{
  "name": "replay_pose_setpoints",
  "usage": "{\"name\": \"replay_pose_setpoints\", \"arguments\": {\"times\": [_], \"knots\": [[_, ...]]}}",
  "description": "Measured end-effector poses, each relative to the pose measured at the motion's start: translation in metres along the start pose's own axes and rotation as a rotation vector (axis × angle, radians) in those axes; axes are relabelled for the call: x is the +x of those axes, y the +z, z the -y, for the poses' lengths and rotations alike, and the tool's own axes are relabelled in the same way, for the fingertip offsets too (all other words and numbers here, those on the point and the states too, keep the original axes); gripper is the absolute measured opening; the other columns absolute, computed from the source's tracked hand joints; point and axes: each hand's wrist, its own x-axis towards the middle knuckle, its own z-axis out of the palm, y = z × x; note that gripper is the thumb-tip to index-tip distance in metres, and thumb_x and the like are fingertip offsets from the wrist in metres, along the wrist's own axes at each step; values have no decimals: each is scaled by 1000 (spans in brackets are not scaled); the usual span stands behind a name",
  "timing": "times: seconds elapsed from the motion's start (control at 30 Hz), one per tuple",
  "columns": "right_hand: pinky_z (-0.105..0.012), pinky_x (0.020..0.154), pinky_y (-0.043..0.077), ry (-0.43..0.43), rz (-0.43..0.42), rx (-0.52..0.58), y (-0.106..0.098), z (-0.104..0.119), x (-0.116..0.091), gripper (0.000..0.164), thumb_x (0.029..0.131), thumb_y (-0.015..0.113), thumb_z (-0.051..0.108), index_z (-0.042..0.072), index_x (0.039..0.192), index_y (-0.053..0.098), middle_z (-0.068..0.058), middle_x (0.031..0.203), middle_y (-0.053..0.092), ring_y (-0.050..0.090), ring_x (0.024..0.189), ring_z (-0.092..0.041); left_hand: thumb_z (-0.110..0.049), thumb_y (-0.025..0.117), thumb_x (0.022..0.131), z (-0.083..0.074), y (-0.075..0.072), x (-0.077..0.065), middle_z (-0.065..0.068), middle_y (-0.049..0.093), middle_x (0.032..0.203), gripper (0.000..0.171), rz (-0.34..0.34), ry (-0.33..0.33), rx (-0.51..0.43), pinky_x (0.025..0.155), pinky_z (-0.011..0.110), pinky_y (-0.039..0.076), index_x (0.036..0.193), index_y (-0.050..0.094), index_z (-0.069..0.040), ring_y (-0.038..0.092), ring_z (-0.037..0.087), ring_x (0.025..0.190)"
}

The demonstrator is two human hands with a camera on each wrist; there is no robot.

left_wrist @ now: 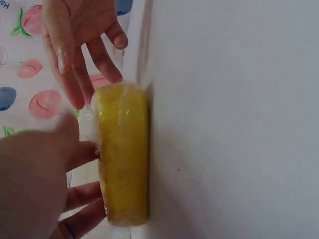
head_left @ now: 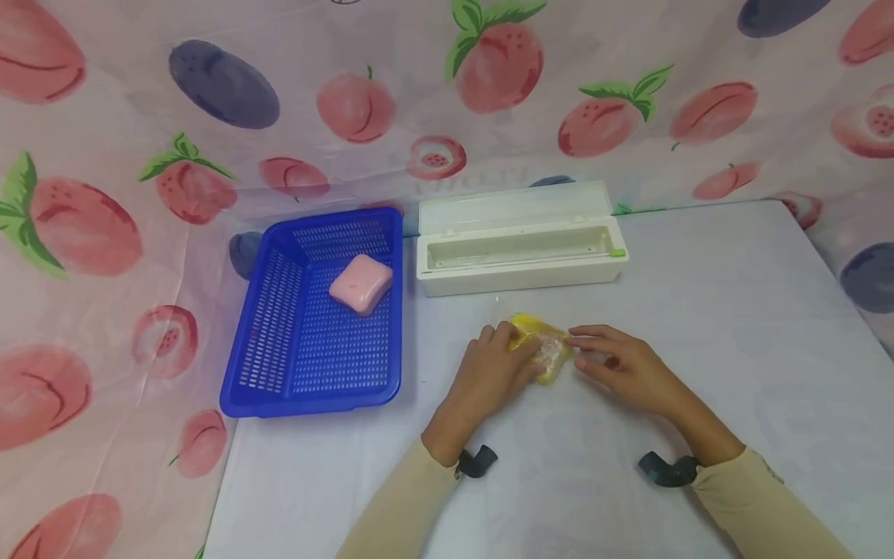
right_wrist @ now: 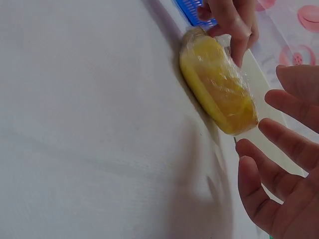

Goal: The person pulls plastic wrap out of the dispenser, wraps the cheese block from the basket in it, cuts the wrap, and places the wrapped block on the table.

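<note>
A yellow soap bar (head_left: 552,359), covered in clear, shiny plastic film, rests on the white-covered table. My left hand (head_left: 489,369) holds it from above, with thumb and fingers bent over its left part. At the bar's right end, my right hand (head_left: 625,369) has its fingers loosely spread, and one fingertip is at or very near the film. The left wrist view gives the bar's long yellow side (left_wrist: 124,159). In the right wrist view crinkled film (right_wrist: 227,74) covers the bar's top, and the left fingers (right_wrist: 239,30) reach down on it.
Behind the hands stands a long white box (head_left: 520,276), its clear-looking lid (head_left: 513,208) raised and a green slider (head_left: 618,253) on its front edge. To the left is a blue perforated basket (head_left: 314,404) with a pink soap bar (head_left: 361,283) in it. A fruit-print sheet (head_left: 391,46) hangs behind.
</note>
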Motion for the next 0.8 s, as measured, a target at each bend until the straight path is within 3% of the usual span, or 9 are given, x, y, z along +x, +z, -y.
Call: {"name": "replay_pose_setpoints", "arguments": {"times": [0.13,0.23,0.33,0.4,0.47,0.6,0.8], "knots": [[-23,77,56,32,9,1,-1,1,0,32,98,70,21,12,129,70,-7,141,61,58,122,-16,-34,61,103,-3,-3,0,-4,53,104,37,20,-62,32,70,30,30,140,62,-37,42,15,87],[-23,78,56,35,4,1,-2,1,0,32,98,70,20,11,129,70,-7,141,61,56,123,-9,-33,66,100,-4,-3,0,-5,51,100,34,-11,-95,73,77,38,30,134,67,-40,40,17,93],[-22,77,56,23,-3,0,-3,1,0,33,98,70,19,11,129,70,-6,141,62,54,123,-2,-38,70,97,-4,-2,1,-3,56,118,29,-50,-115,80,96,53,32,126,73,-38,44,20,122],[-22,77,56,13,-7,2,-3,2,1,32,98,70,19,10,129,70,-7,140,62,53,123,1,-39,70,96,-3,-2,1,-1,56,135,29,-50,-118,69,106,65,28,124,74,-37,40,23,140],[-22,77,56,7,-8,6,-3,2,1,32,98,70,19,10,129,70,-7,141,62,52,123,2,-40,68,97,-2,-2,1,-1,54,145,30,-32,-124,57,110,72,24,127,72,-37,40,22,146],[-22,77,56,-6,-7,24,-3,2,1,32,97,70,17,9,129,70,-8,141,62,50,123,7,-46,59,102,0,-4,1,-4,60,135,33,24,-154,20,108,68,27,134,66,-42,54,19,126],[-22,78,56,2,5,40,-1,1,2,32,98,70,17,10,129,69,-8,141,62,51,119,11,-48,55,103,3,-8,-1,-2,59,117,35,47,-139,-21,90,50,38,137,64,-42,54,18,101]]}}
